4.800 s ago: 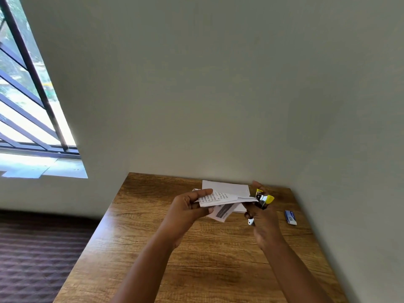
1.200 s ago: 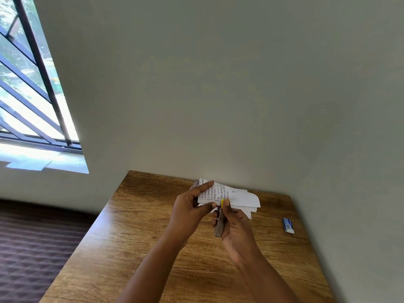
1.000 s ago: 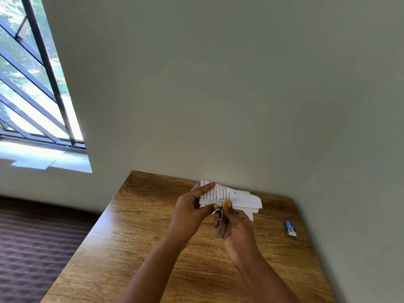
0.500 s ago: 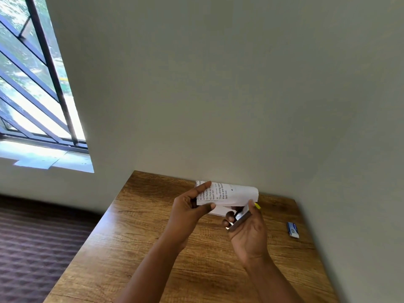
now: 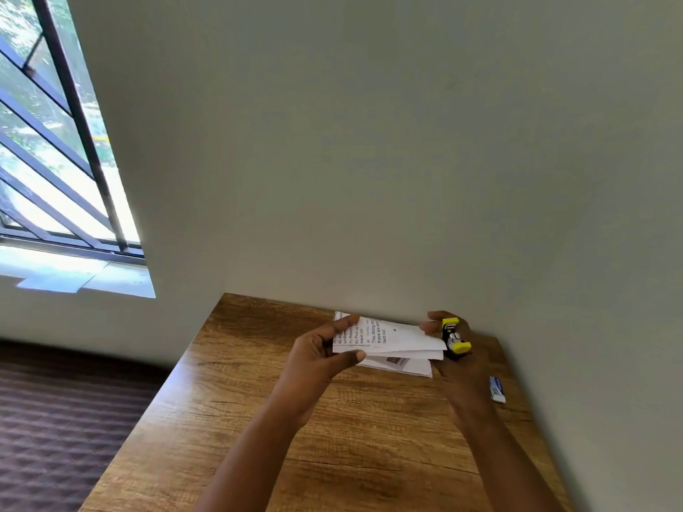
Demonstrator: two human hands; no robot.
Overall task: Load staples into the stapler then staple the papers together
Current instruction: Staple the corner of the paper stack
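I'm seeing the left hand (image 5: 318, 358) pinching the near-left edge of the papers (image 5: 391, 341), thumb below and fingers on top, holding the stack up above the worktop (image 5: 258, 419) near the back wall. The right hand (image 5: 456, 358) is curling around the small black-and-yellow stapler (image 5: 454, 336), holding it right at the stack's right corner; the stapler's mouth is sitting at or just over that corner, but I can't tell whether the sheets are actually inside it. Loading is looking done, judging by the stapler being closed up and the small blue-and-white box (image 5: 497, 389), probably staples, lying apart on the worktop to the right. I can't see any staple in the papers, so I'm treating at least the squeeze on this corner as what's left.
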